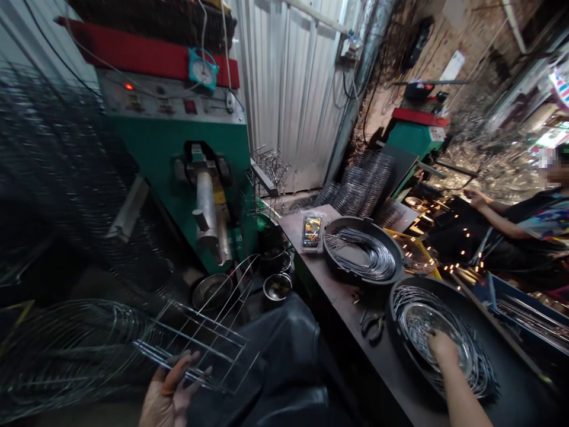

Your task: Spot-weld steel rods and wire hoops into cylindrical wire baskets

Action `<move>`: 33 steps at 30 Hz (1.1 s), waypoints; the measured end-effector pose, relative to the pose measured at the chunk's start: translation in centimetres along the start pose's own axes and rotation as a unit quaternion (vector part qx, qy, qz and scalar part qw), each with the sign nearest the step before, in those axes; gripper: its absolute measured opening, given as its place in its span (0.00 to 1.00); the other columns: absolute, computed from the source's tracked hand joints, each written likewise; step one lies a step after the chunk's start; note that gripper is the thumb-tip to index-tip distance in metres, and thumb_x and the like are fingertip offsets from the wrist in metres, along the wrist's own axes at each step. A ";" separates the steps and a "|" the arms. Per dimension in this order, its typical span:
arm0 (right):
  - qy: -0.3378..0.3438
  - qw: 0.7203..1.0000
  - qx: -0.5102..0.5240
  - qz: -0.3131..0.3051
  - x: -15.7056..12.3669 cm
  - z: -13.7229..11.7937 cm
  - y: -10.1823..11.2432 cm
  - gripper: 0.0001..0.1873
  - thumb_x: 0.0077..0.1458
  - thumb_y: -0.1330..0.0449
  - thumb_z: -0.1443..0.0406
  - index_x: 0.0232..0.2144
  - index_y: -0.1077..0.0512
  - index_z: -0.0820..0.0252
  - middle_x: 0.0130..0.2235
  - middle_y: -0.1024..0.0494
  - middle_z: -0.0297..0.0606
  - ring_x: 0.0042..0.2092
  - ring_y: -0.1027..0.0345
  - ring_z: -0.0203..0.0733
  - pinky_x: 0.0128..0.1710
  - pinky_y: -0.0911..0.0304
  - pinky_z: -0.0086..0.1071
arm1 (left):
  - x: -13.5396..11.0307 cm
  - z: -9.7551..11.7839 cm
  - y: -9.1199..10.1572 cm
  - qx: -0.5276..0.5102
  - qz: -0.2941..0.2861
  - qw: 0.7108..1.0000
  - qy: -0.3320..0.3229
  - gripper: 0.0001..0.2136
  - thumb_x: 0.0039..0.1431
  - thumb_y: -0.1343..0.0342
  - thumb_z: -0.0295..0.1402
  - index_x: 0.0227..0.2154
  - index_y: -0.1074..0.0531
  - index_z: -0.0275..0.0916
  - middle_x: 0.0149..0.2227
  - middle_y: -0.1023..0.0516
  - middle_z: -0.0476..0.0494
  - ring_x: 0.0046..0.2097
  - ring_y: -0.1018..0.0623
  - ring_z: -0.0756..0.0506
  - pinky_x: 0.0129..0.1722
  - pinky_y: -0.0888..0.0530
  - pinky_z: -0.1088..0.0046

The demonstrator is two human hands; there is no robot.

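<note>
Two hands: left [171, 394] on a wire frame [200, 350], right [444, 349] on wire hoops [478, 373].

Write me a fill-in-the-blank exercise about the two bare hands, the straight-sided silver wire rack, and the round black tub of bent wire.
The ____ hand holds the wire rack.
The ____ hand rests on the bent wire inside the black tub.
The green machine has a ____ bar along its top.

Missing words: left, right, red.
</note>
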State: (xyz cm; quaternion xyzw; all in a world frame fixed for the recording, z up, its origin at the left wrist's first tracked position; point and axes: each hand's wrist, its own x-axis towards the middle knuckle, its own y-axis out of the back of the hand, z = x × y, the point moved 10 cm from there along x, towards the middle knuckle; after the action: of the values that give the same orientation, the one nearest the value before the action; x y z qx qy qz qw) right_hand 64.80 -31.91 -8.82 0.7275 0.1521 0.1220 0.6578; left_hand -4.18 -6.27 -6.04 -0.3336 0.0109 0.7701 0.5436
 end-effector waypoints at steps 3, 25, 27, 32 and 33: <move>-0.014 0.997 0.068 0.031 -1.4 -3.5 3.5 0.15 0.50 0.52 0.61 0.28 0.26 0.60 0.33 0.24 0.58 0.37 0.28 0.55 0.34 0.37 0.41 | 0.3 0.0 -0.3 0.004 -0.005 1.000 0.004 0.13 0.32 0.33 0.36 0.23 0.30 0.41 0.32 0.29 0.51 0.42 0.29 0.44 0.40 0.25 0.60; 0.523 0.835 -0.041 -0.163 -24.3 -36.2 -4.4 0.10 0.55 0.49 0.66 0.34 0.29 0.63 0.37 0.24 0.46 0.37 0.30 0.45 0.35 0.41 0.31 | -0.4 1.6 0.1 0.001 -0.019 0.999 -0.044 0.17 0.28 0.32 0.35 0.26 0.31 0.43 0.37 0.30 0.53 0.45 0.30 0.45 0.40 0.25 0.66; 0.508 0.846 -0.064 -0.151 -23.8 -36.8 -3.4 0.10 0.55 0.50 0.65 0.34 0.29 0.63 0.37 0.24 0.47 0.37 0.29 0.45 0.35 0.42 0.31 | -0.3 1.3 -0.1 -0.003 -0.022 0.999 -0.040 0.18 0.28 0.32 0.35 0.26 0.30 0.43 0.38 0.30 0.53 0.46 0.30 0.44 0.40 0.25 0.65; 0.469 0.850 0.182 -0.156 -23.0 -41.7 1.0 0.12 0.56 0.49 0.61 0.29 0.30 0.61 0.32 0.24 0.41 0.35 0.31 0.41 0.34 0.43 0.29 | -0.1 0.8 -0.4 -0.001 -0.034 0.998 -0.043 0.18 0.30 0.32 0.35 0.28 0.30 0.43 0.38 0.30 0.52 0.45 0.30 0.45 0.39 0.25 0.67; 0.457 0.833 0.258 -0.174 -23.1 -43.0 1.8 0.12 0.55 0.49 0.61 0.27 0.30 0.61 0.30 0.25 0.38 0.33 0.32 0.39 0.33 0.43 0.28 | -0.1 0.6 -0.4 -0.002 -0.035 0.999 -0.041 0.18 0.30 0.32 0.35 0.28 0.30 0.43 0.38 0.30 0.51 0.45 0.30 0.45 0.38 0.25 0.68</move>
State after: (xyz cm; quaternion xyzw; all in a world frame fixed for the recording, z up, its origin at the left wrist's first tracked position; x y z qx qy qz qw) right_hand 27.30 -1.34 -2.03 0.6939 0.5854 0.2801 0.3120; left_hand -4.15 -5.93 -5.38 -0.3024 -0.0246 0.7638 0.5697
